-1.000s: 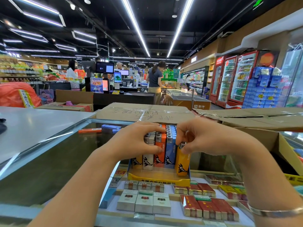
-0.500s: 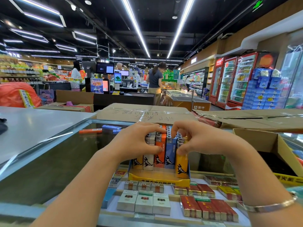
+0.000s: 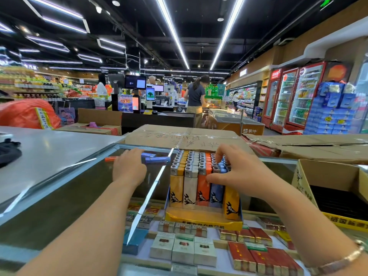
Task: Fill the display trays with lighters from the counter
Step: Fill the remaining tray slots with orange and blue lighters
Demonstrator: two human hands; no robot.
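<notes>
The left hand (image 3: 129, 168) lay flat on the glass worktop (image 3: 59, 188), its fingers (image 3: 131, 154) released and touching loose blue lighters (image 3: 155, 159); an orange lighter (image 3: 110, 159) lay just left of them. The right hand (image 3: 237, 172) rested on the display tray (image 3: 203, 220), fingers (image 3: 221, 156) curled over the tops of the upright lighters (image 3: 191, 176) and thumb pressed against the front row.

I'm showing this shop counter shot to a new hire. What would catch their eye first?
Centre on the glass counter, the yellow cardboard display tray packed with upright orange, white, yellow and blue lighters. The right hand rests on their tops, while the left hand reaches for loose blue lighters lying further left.
</notes>
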